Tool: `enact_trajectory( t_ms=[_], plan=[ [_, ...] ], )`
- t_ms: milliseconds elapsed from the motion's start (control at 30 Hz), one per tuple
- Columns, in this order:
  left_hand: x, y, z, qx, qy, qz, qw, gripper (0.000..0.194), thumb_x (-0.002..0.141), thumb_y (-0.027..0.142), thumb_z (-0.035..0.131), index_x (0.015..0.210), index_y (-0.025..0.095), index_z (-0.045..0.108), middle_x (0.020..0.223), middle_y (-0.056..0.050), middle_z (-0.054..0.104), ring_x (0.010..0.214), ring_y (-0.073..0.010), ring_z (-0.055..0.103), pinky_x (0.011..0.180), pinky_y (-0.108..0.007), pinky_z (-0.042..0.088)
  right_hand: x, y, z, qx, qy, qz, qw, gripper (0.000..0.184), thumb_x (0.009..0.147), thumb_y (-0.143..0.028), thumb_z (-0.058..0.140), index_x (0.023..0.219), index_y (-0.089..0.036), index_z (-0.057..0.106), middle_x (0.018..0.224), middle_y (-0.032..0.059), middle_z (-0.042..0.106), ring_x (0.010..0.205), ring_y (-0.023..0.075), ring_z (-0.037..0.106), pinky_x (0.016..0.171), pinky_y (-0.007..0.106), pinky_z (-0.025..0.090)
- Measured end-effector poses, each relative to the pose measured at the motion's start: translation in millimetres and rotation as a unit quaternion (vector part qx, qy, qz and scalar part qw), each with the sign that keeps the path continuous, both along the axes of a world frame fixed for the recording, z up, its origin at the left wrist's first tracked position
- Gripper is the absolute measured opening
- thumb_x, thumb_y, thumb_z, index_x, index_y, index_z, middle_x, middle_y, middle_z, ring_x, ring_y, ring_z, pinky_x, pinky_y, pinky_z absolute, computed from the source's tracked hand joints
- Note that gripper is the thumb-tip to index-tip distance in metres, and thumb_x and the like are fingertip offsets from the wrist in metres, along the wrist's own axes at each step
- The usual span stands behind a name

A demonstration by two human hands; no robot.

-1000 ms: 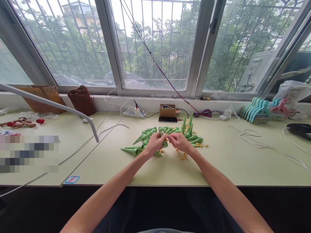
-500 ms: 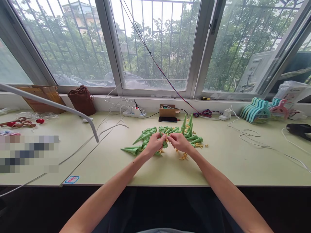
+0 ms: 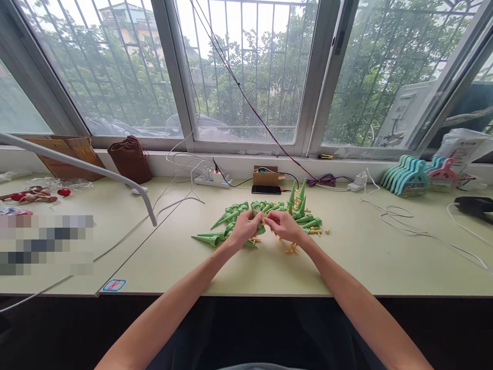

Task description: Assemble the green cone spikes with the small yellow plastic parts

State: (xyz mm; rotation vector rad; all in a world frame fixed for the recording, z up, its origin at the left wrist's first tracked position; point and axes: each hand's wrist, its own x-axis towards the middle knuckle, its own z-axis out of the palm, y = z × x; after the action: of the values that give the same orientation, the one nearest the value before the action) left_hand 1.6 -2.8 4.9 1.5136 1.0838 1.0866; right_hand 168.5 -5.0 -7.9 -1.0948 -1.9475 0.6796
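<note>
My left hand is closed around a green plastic cone held just above the table. My right hand pinches a small yellow piece right at the cone's wide end, the two hands almost touching. Behind and beside them lies a heap of green cones, some lying flat, a few standing upright. Small yellow pieces are scattered on the pale green table near my right wrist.
A black phone, a cardboard box and a power strip sit behind the heap. Cables trail over the table. A brown pouch stands at the left, teal hangers at the right. A white lamp arm curves in from the left.
Both hands stay in the same spot with only slight finger movement at the cone's end. Nothing else has moved.
</note>
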Motion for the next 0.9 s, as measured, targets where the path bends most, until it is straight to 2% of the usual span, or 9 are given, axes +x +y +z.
enact_trajectory(
  t_ms=[233,533,700,900],
  plan=[
    [0.9,-1.5,0.8,-0.003,0.004,-0.018,1.0,0.028,0.082,0.043,0.061,0.076,0.016,0.052,0.047,0.007,0.042,0.035,-0.0055,0.039,0.034,-0.017,0.028,0.5,2.4,-1.3,0.001,-0.003,-0.008,1.0,0.035,0.093,-0.038,0.045,0.063,-0.02,0.042,0.052,-0.0023,0.052,0.047,0.0105,0.046,0.051,0.024,0.036],
    [-1.2,-3.8,1.6,-0.006,-0.007,-0.071,0.997,0.032,0.073,0.042,0.071,0.08,0.014,0.056,0.058,0.003,0.051,0.042,-0.0053,0.045,0.039,-0.018,0.034,2.1,5.5,-2.4,0.039,-0.039,-0.029,0.998,0.043,0.095,-0.042,0.039,0.059,-0.019,0.045,0.054,-0.0009,0.049,0.052,0.011,0.042,0.053,0.025,0.031],
    [-1.8,-4.1,1.3,-0.008,-0.009,-0.069,0.998,0.035,0.073,0.046,0.071,0.079,0.014,0.057,0.058,0.004,0.05,0.041,-0.0049,0.044,0.039,-0.018,0.035,1.5,6.4,-3.7,0.039,-0.039,-0.022,0.998,0.047,0.096,-0.046,0.037,0.059,-0.018,0.046,0.055,-0.001,0.047,0.052,0.0109,0.04,0.052,0.026,0.029],
    [-1.9,-3.3,1.0,-0.001,-0.004,-0.052,0.999,0.037,0.072,0.048,0.071,0.076,0.015,0.055,0.057,0.004,0.049,0.041,-0.0058,0.045,0.039,-0.019,0.035,1.3,2.4,-1.7,0.033,-0.026,-0.029,0.999,0.037,0.093,-0.041,0.044,0.063,-0.02,0.045,0.055,-0.0017,0.049,0.052,0.0113,0.041,0.052,0.025,0.031]
  ],
)
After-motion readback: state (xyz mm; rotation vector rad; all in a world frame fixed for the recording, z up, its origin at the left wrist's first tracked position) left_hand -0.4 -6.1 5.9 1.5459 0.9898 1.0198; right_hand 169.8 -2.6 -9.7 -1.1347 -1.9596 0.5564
